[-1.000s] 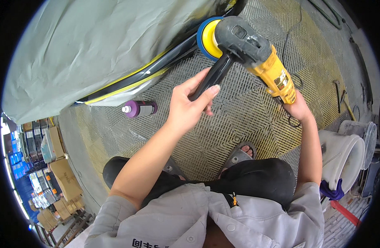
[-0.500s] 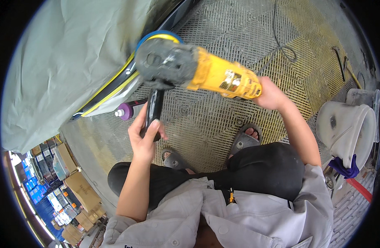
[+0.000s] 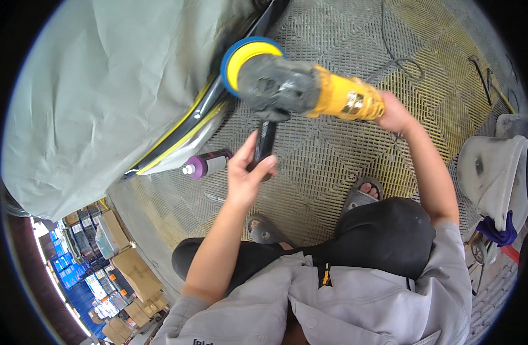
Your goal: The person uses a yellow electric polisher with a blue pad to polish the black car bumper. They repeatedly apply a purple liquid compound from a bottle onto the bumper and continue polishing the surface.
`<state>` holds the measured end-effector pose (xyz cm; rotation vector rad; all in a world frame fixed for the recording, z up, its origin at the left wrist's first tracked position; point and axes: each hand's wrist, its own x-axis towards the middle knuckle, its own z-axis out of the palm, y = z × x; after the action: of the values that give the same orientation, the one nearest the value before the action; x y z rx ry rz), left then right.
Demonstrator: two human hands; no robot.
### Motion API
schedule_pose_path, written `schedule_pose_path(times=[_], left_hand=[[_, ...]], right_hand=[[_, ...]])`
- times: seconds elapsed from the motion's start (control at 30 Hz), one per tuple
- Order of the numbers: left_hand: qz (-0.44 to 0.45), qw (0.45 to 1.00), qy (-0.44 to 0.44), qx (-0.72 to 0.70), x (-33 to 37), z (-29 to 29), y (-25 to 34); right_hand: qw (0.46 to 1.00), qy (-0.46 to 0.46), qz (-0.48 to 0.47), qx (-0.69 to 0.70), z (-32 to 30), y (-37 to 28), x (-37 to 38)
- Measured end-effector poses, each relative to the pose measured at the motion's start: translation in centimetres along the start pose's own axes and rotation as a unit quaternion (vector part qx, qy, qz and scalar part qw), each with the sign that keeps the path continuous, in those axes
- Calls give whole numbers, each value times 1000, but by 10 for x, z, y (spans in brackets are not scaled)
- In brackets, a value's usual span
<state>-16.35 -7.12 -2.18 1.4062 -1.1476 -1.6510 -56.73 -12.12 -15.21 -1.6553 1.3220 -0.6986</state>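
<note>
Polisher, rear end in right hand

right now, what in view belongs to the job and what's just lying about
Probably the job:
yellow power tool, in left hand and right hand
taped dark strip
purple bottle, perhaps

Probably lying about:
pale bucket
purple cloth
cardboard boxes
</note>
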Motion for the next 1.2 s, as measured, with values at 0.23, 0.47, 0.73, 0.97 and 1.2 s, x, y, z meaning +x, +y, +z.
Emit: schedule_pose_path(times=[0.23,0.47,0.73,0.97,1.2], left_hand=[[30,999,1,17,27,27,-2],[30,998,47,33,-38,-17,-11],[-7,1000,27,5,-29,-14,40],[5,996,-58,-65,36,44,99],[-49,991,-30,-117,7,31,91]], right_hand=[[997,-26,75,-17,-17,24,26],[995,-90,-30,7,40,0,33],[992,-109,66,-17,-5,-47,4],[995,-48,84,-32,-85,-75,-19],[992,-85,94,-16,-77,-98,-24]])
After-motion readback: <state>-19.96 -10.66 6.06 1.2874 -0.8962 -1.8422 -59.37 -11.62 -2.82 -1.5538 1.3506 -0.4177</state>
